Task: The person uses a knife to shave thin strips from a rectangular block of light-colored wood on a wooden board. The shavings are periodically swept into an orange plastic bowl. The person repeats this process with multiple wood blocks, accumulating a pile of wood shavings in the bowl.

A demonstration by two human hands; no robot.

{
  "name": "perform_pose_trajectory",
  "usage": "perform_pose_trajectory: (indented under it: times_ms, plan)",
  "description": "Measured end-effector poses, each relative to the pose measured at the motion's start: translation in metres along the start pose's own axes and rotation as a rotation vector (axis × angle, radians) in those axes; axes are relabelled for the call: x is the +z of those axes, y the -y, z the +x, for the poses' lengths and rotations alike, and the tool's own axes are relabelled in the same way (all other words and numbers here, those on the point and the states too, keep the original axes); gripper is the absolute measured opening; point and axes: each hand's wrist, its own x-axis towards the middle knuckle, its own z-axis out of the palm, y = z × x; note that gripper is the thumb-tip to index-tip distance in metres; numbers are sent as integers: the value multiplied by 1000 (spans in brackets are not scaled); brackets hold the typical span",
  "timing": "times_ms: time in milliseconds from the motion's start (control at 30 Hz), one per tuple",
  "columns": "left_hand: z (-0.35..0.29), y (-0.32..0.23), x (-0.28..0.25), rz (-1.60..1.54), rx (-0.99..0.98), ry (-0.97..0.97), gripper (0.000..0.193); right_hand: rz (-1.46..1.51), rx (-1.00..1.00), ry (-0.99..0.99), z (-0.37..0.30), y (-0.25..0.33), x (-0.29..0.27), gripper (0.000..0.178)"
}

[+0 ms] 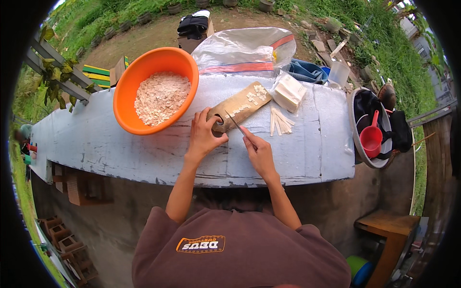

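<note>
A wooden cutting board lies aslant on the pale tabletop, with small cream-white square pieces along it. My left hand curls round the board's near-left end, its thumb and forefinger beside a dark opening there. In my right hand is a knife, its blade angled up and left over the board. Just right of the board several thin pale strips fan out on the table. Behind them sits a stack of pale flat sheets in clear plastic.
An orange basin holding a heap of small pale pieces stands left of the board. A clear plastic sack with orange-red stripes lies at the back. On the right, a grey bucket carries a red dipper. The table's front edge runs before me.
</note>
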Motion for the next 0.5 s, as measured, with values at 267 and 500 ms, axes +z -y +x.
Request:
perform_pose_trajectory:
  times_ms: [267, 500]
  plan:
    - [9, 13, 12, -10, -13, -72, 33, 22, 3, -26, 1, 0, -3, 37]
    - [-19, -4, 21, 77, 61, -161, 24, 24, 1, -33, -1, -3, -1, 37]
